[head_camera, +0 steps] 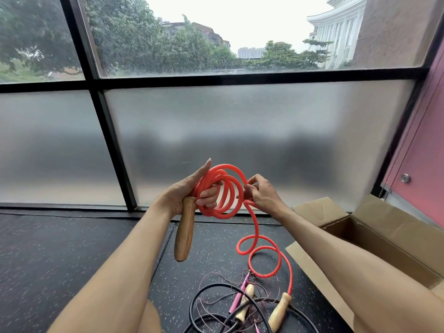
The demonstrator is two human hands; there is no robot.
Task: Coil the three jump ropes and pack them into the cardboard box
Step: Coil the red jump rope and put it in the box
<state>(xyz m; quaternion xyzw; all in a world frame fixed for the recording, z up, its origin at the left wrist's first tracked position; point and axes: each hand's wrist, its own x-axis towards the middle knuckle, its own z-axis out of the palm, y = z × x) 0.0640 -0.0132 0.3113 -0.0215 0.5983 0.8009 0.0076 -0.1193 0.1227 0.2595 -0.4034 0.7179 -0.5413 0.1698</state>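
At centre frame the fingers (208, 196) of the left hand (186, 192) are curled round several loops of the red jump rope (227, 188) and the top of its dark wooden handle (184, 233), which hangs down from the fist; the thumb sticks up straight behind the coil. Just right of the coil, the fingertips (249, 188) of the right hand (264, 195) pinch the loose red strand. From there the strand drops in two slack loops to the dark speckled floor (72, 260), ending at a paler wooden handle (280, 311) at lower centre. Tangled beside that handle lie a black rope (211, 290) and a thin pinkish cord with a pink handle (236, 299). The cardboard box (389, 227) stands open at lower right, near the right forearm, with none of the ropes visible in it. A frosted window (240, 131) fills the background.
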